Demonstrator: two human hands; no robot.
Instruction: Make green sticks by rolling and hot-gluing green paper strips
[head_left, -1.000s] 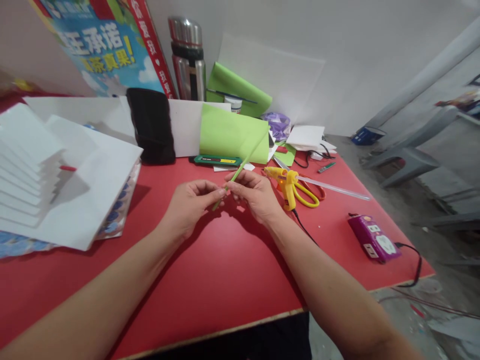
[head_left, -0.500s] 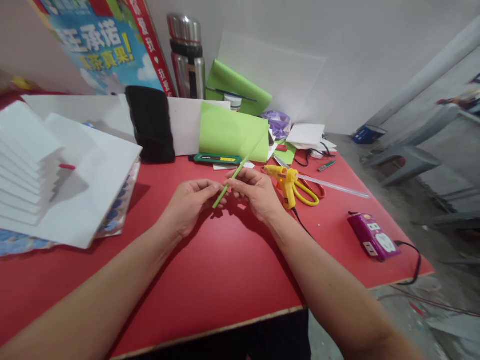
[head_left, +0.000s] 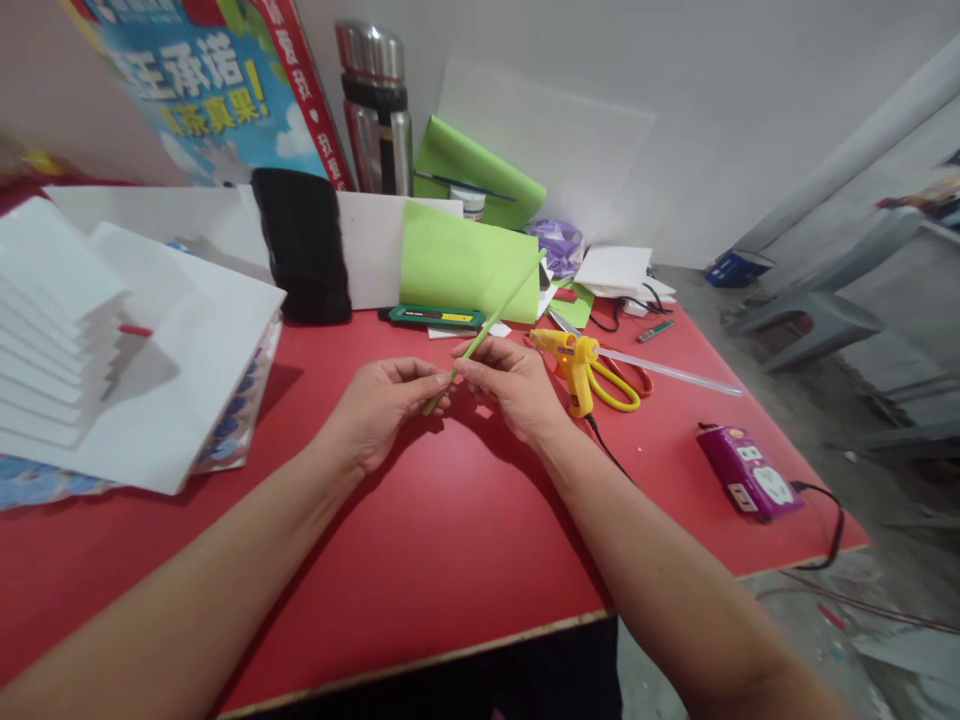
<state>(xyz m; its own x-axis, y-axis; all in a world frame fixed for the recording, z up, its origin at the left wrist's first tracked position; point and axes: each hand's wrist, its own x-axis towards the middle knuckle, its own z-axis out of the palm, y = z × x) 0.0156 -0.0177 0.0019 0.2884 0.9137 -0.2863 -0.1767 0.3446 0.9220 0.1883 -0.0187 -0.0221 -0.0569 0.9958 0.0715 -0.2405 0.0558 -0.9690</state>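
Observation:
A thin green paper strip [head_left: 504, 306] slants up and to the right above the red table [head_left: 465, 540]. My left hand [head_left: 394, 405] pinches it near its lower end between thumb and fingers. Just above that, my right hand [head_left: 510, 385] grips it with thumb and fingertips. The two hands almost touch. Right of my right hand lies a yellow glue gun [head_left: 574, 362] with a clear glue stick [head_left: 675, 372] poking out of its back. Scissors with yellow and red handles [head_left: 619, 393] lie partly under the gun.
Behind the hands are a green utility knife [head_left: 436, 317], a green sheet [head_left: 465, 262], a black phone-like object [head_left: 301, 248] and a steel flask [head_left: 377, 120]. A white stepped foam piece [head_left: 52, 340] stands at left. A purple power socket [head_left: 750, 475] sits near the right edge.
Both hands stay in almost the same place on the strip. The strip has turned slightly between the fingers and now looks thinner at its lower end.

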